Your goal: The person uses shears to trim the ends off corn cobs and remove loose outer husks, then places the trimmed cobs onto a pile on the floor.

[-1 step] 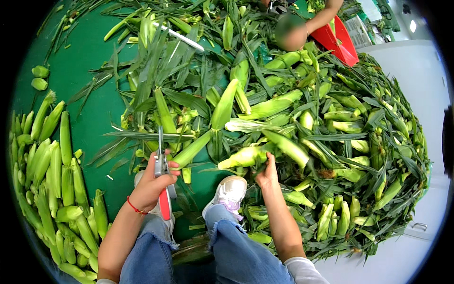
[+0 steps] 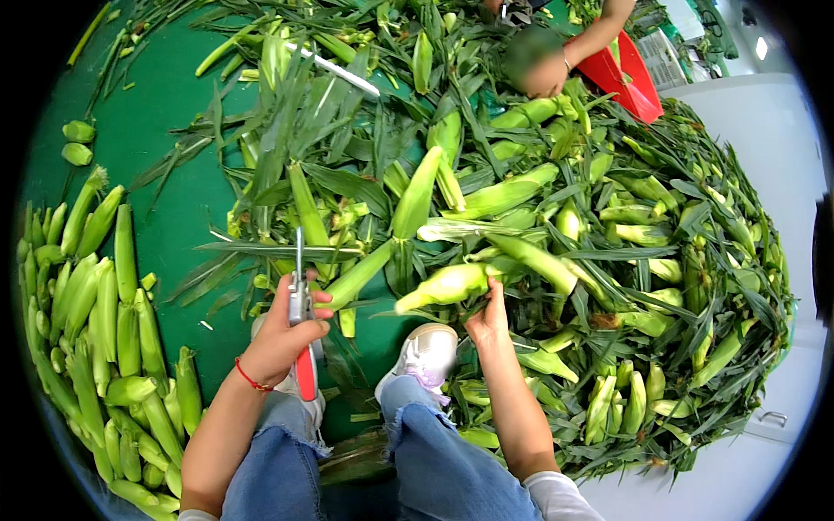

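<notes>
My left hand [image 2: 287, 326] grips pruning shears [image 2: 303, 365] with a red handle and a grey metal body, its narrow blade pointing away from me. The thumb lies along the body. At the right, the fingers of my right hand [image 2: 488, 319] close on one end of a husked-in ear of corn [image 2: 445, 289], whose pale tip points left toward the shears. A gap separates ear and blade. Just beyond, another green ear [image 2: 360, 275] lies slanted on long leaves, close to the fingers of my left hand.
Many green ears and leaves form a large heap [image 2: 643, 252] on the right. Trimmed ears [image 2: 104, 304] are piled at the left on the green floor [image 2: 187, 252]. Farther off, a co-worker's hand [image 2: 543, 74] reaches into the leaves beside a red scoop-like container [image 2: 630, 82].
The ear in my right hand has shifted slightly left and its tip tilts a little lower. The whole view has slid slightly; the shears stay in my left hand.
</notes>
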`<state>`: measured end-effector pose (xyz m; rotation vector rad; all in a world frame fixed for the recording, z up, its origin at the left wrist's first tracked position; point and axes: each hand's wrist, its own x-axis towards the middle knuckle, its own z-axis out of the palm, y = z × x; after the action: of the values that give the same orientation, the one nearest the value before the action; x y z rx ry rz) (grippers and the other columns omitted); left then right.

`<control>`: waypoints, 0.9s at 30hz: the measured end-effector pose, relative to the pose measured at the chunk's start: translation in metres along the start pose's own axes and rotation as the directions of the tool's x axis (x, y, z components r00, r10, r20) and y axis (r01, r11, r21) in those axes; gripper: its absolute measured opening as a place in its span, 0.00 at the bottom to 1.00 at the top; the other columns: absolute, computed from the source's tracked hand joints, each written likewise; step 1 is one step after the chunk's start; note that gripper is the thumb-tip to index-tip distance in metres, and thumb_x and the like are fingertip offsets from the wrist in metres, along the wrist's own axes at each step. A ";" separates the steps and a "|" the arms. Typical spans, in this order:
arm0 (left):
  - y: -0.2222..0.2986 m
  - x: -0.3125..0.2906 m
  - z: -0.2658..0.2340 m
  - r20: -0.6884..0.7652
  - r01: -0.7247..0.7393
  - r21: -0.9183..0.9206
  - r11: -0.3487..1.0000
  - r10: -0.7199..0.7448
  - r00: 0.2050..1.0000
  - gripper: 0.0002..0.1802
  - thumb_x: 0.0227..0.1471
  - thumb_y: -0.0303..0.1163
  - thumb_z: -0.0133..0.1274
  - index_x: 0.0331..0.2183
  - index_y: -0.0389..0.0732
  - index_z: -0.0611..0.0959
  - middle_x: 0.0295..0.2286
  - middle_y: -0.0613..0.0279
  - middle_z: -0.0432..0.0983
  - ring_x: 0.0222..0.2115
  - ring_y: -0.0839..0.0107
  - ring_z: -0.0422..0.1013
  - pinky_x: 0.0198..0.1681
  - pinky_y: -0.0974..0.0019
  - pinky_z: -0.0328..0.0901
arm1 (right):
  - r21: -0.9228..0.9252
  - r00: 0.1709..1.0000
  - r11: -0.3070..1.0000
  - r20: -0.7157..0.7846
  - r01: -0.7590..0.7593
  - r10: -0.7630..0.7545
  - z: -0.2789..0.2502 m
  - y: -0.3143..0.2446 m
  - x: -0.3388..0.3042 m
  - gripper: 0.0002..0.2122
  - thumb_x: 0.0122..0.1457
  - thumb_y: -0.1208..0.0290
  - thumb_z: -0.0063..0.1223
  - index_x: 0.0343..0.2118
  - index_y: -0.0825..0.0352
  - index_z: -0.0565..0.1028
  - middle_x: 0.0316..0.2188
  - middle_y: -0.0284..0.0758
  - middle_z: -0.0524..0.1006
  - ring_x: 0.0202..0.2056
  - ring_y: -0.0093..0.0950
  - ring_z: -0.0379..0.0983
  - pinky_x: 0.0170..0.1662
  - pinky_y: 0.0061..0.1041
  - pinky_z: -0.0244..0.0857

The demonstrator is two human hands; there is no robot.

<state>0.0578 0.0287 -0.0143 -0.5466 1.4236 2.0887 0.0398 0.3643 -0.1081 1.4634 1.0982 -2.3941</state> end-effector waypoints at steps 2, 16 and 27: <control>0.012 0.004 -0.001 0.051 -0.155 0.118 0.981 0.150 0.987 0.37 0.42 0.19 0.50 0.54 0.44 0.56 0.43 0.57 0.64 0.41 0.69 0.65 0.42 0.67 0.63 | 0.081 0.986 0.993 0.150 -0.085 0.072 0.028 0.014 -0.014 0.14 0.53 0.60 0.51 0.41 0.60 0.69 0.38 0.31 0.72 0.37 0.29 0.68 0.43 0.39 0.60; 0.015 -0.007 0.005 0.270 -0.243 0.223 0.944 0.179 0.946 0.30 0.39 0.26 0.62 0.44 0.40 0.65 0.37 0.64 0.64 0.38 0.78 0.62 0.42 0.73 0.60 | -0.229 0.758 0.837 0.585 0.497 -0.290 0.093 -0.008 -0.108 0.33 0.40 0.64 0.66 0.48 0.69 0.62 0.43 0.38 0.69 0.49 0.32 0.63 0.53 0.31 0.56; 0.018 0.001 0.009 0.357 -0.140 0.267 0.954 0.037 0.933 0.30 0.42 0.24 0.56 0.48 0.38 0.62 0.32 0.57 0.71 0.27 0.71 0.70 0.31 0.69 0.67 | -0.312 0.723 0.895 0.691 0.319 -0.017 0.094 -0.002 -0.099 0.29 0.47 0.61 0.60 0.50 0.68 0.62 0.45 0.39 0.67 0.46 0.29 0.64 0.50 0.28 0.59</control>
<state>0.0452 0.0321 0.0005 0.0099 1.5210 1.8785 0.0231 0.2804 -0.0013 0.2909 1.4314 -2.2755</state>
